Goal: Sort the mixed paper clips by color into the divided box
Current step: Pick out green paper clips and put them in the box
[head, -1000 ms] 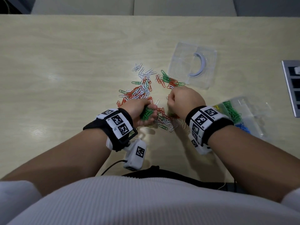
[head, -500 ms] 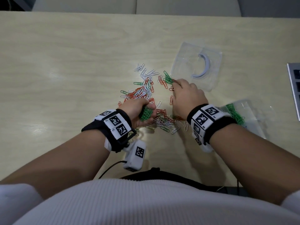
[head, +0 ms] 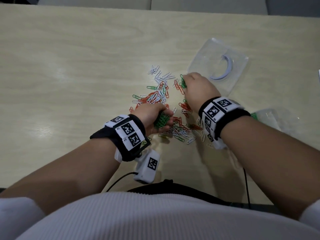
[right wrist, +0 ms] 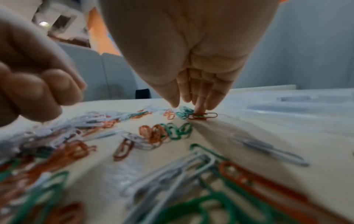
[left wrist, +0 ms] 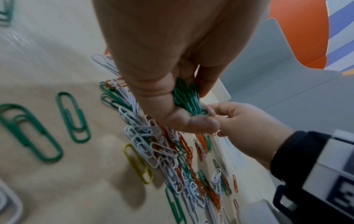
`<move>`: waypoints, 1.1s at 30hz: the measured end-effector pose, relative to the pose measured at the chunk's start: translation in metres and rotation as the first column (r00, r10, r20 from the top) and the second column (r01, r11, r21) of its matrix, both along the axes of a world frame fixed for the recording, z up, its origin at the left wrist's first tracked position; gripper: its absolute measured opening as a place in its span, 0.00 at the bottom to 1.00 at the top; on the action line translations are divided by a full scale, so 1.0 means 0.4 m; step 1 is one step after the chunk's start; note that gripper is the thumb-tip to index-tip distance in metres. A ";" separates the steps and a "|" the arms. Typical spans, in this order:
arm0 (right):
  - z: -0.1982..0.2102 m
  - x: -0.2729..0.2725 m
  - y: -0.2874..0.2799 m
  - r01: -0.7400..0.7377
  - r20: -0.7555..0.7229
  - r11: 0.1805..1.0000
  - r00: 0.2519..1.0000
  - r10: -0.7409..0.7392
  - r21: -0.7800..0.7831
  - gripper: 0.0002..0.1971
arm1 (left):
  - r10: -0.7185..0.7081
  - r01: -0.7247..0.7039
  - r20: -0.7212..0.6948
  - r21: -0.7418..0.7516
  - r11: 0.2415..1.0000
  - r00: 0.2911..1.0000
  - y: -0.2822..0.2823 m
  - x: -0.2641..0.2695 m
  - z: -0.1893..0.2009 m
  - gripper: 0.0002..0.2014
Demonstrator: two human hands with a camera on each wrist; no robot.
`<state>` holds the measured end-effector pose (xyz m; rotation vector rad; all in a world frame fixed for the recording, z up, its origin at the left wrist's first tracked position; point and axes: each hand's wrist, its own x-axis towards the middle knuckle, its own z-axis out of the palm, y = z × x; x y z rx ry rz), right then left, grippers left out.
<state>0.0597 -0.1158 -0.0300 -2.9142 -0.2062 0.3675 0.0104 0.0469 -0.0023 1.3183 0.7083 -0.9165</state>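
Note:
Mixed green, orange and white paper clips (head: 156, 97) lie scattered on the pale wooden table (head: 69, 66). My left hand (head: 164, 118) hovers over the near part of the pile and grips a bunch of green clips (left wrist: 188, 100) in its curled fingers. My right hand (head: 186, 80) reaches to the far edge of the pile. Its fingers point straight down, and one fingertip (right wrist: 199, 108) presses on a green and an orange clip (right wrist: 201, 116). The clear divided box (head: 273, 116) sits at the right, mostly hidden behind my right forearm, with green clips (head: 254, 116) in it.
A clear plastic lid (head: 204, 64) with a blue-white curved strip lies just beyond my right hand. A white sensor unit with a cable (head: 147, 168) hangs under my left wrist near the table's front edge. A yellow clip (left wrist: 138, 163) lies by the pile.
My right hand has moved away from my left hand, forward to the green clips beside the lid, and its fingers have straightened. The left hand kept its green bunch in place.

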 end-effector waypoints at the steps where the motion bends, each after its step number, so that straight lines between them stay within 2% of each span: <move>1: -0.004 0.009 0.003 -0.021 -0.008 0.999 1.000 0.021 -0.024 0.22 | 0.000 0.000 0.000 0.003 1.000 1.000 0.001 0.000 0.001 0.17; 8: 0.003 0.036 0.007 -0.032 -0.052 0.990 0.998 0.025 -0.139 0.14 | 0.011 -0.011 0.005 0.007 1.000 1.000 0.004 0.002 0.001 0.16; 12: 0.007 0.040 -0.002 0.037 -0.077 0.993 0.996 -0.046 -0.109 0.11 | 0.021 -0.021 0.009 0.013 1.000 1.000 0.005 0.006 -0.003 0.16; 17: 0.041 0.023 -0.019 0.195 -0.082 0.978 0.979 -0.189 0.077 0.07 | 0.042 -0.042 0.011 0.002 0.999 0.999 0.007 0.011 -0.004 0.16; 21: 0.073 -0.014 0.006 0.200 -0.026 0.937 0.979 -0.201 0.285 0.06 | 0.088 -0.088 0.000 -0.007 0.996 0.996 0.004 0.011 -0.011 0.17; 24: 0.096 -0.052 0.044 0.105 -0.093 0.901 0.993 -0.073 0.420 0.04 | 0.140 -0.140 -0.014 -0.033 0.990 0.990 -0.002 0.011 -0.015 0.16; 27: 0.110 -0.088 0.081 -0.063 -0.180 0.912 0.973 0.148 0.405 0.05 | 0.166 -0.166 0.014 -0.040 0.985 0.986 -0.002 0.010 -0.014 0.12; 29: 0.112 -0.104 0.091 -0.107 -0.177 0.899 0.964 0.199 0.424 0.08 | 0.157 -0.156 0.032 -0.042 0.987 0.987 0.002 0.008 -0.013 0.13; 31: 0.105 -0.106 0.088 -0.073 -0.125 0.888 0.982 0.144 0.454 0.06 | 0.148 -0.147 0.019 -0.041 0.988 0.989 0.007 0.007 -0.011 0.13; 33: 0.087 -0.093 0.072 0.042 -0.076 0.895 0.997 -0.009 0.444 0.06 | 0.119 -0.120 -0.021 -0.045 0.992 0.993 0.014 0.006 -0.007 0.15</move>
